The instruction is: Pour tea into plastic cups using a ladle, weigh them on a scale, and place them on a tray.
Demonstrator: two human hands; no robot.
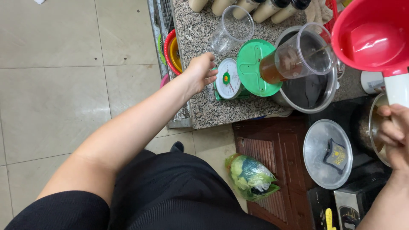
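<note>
Kitchen scale (228, 79), white dial with green platform (254, 68), standing on the speckled stone tabletop (200, 30). On the platform: clear plastic cup (298, 55), tilted in this view, with brown liquid filling its lower part only.

Left hand (200, 73): fingers loosely spread, holding nothing, hovering just beside the dial without clear contact.

Right hand (394, 136): closed around the white handle of a red ladle (368, 36), which is raised above the cup; its bowl looks wet and near empty.

Second clear cup (232, 27): empty, on the tabletop behind the scale.

Steel pot (306, 91): open, just beside the scale, contents dark and unclear. Round lid (327, 153) lies lower down, well apart from it.

Green bag (251, 176): on the floor.

Progress, as judged: one cup partly filled and on the scale; the other not yet filled; the ladle appears already emptied.
</note>
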